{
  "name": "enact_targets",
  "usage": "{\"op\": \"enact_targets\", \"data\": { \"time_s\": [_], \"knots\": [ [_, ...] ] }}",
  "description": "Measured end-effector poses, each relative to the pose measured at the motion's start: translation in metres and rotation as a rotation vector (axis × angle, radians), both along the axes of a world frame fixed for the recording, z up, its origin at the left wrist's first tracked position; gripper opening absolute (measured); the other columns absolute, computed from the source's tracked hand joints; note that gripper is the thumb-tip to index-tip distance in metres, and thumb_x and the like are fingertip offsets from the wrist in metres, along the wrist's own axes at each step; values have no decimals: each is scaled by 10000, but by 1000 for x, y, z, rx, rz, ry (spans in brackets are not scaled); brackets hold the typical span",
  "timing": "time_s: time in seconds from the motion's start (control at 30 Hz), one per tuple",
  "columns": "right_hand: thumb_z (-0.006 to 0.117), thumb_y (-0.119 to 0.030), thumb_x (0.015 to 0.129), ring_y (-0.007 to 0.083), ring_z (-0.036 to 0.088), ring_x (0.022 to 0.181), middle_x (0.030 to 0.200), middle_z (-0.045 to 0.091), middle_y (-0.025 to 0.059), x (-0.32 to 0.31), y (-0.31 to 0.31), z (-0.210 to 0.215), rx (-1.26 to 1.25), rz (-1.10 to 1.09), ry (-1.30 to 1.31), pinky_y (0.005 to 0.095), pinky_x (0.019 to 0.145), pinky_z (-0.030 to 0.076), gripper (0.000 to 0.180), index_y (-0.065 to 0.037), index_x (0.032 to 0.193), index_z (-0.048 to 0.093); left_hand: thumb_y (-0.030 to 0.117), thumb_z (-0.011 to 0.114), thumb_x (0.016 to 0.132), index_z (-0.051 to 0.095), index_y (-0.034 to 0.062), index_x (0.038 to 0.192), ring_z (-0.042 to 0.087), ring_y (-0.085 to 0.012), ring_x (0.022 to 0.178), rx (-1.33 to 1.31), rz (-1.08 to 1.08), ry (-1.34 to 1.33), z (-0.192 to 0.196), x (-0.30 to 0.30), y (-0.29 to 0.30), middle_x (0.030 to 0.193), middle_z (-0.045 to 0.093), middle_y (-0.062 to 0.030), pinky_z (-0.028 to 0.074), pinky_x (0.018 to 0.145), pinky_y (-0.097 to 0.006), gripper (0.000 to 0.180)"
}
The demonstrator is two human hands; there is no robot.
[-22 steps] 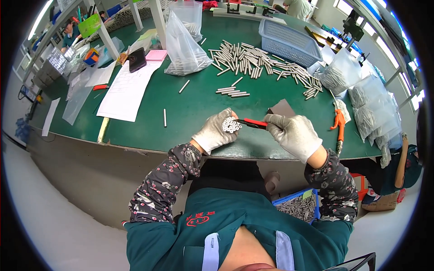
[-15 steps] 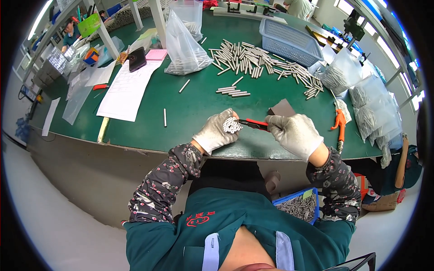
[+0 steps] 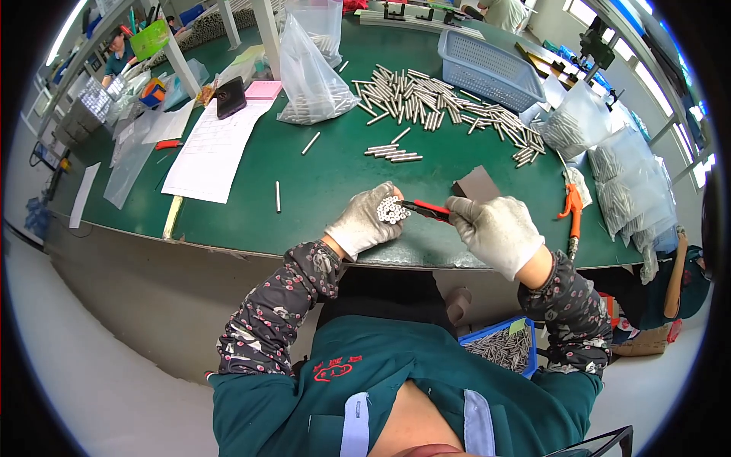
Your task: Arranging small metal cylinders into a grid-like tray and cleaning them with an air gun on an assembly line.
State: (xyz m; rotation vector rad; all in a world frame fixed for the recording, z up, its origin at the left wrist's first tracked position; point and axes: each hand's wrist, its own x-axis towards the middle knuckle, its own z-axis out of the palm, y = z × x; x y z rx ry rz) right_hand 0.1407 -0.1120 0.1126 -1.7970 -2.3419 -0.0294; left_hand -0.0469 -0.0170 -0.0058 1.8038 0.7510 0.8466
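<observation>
While the green bench (image 3: 320, 175) spreads wide under scattered metal rods (image 3: 449, 114), a blue basket (image 3: 487, 68) and clear bags (image 3: 308, 76), the work itself sits at its near edge. Both forearms come up from below and bend inward, so the gloved hands meet over the bench edge in front of the body.

Left hand (image 3: 365, 225) is closed around a bundle of rods (image 3: 390, 209), held with the ends turned up toward the camera, so their long axis runs roughly down into the fist. Right hand (image 3: 495, 228) lies just to the bundle's right, closed on a red-handled tool (image 3: 425, 209). That tool's long axis runs leftward from the right hand, and its dark tip reaches the bundle's end face, touching or very nearly so. A brown block (image 3: 476, 184) rests just behind the hands.
</observation>
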Motion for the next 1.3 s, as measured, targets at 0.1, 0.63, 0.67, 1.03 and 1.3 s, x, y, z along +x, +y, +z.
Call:
{"op": "enact_targets", "data": {
  "time_s": [0.1, 0.63, 0.67, 1.03, 1.3],
  "knots": [
    [525, -241, 819, 332, 599, 607, 644, 602, 159, 13, 8, -16, -108, -56, 368, 413, 610, 489, 210, -121, 906, 673, 66, 696, 626, 523, 55, 921, 556, -138, 632, 21, -14, 6, 4, 1, -3, 702, 570, -46, 465, 614, -274, 342],
    [477, -267, 833, 274, 596, 561, 609, 576, 173, 10, 8, -4, -79, -46, 109, 372, 586, 470, 311, -53, 978, 650, 64, 693, 621, 523, 51, 917, 566, -141, 639, 41, 27, 32, 4, 1, -2, 713, 579, -47, 469, 612, -274, 341],
    [477, -267, 833, 274, 596, 561, 609, 576, 173, 10, 8, -5, -80, -45, 111, 372, 586, 470, 311, -53, 978, 650, 64, 693, 621, 523, 51, 917, 566, -141, 639, 39, 28, 34, 3, 1, -3, 713, 579, -47, 469, 612, -274, 341],
    [484, -284, 867, 65, 413, 442, 508, 435, 4, 43, 7, 14, -401, -437, 936, 225, 426, 356, 309, -35, 1012, 597, 51, 679, 636, 527, 61, 906, 550, -113, 651, -37, -21, -25, 0, 1, -1, 718, 569, -28, 461, 623, -254, 310],
    [505, -230, 853, 305, 610, 693, 735, 608, 120, 128, 4, -65, 317, -645, -210, 423, 595, 477, 259, -135, 1086, 564, -59, 673, 653, 518, 66, 914, 524, -53, 725, -97, -19, 28, 6, 0, -4, 766, 538, 26, 459, 662, -206, 328]
  ]
}}
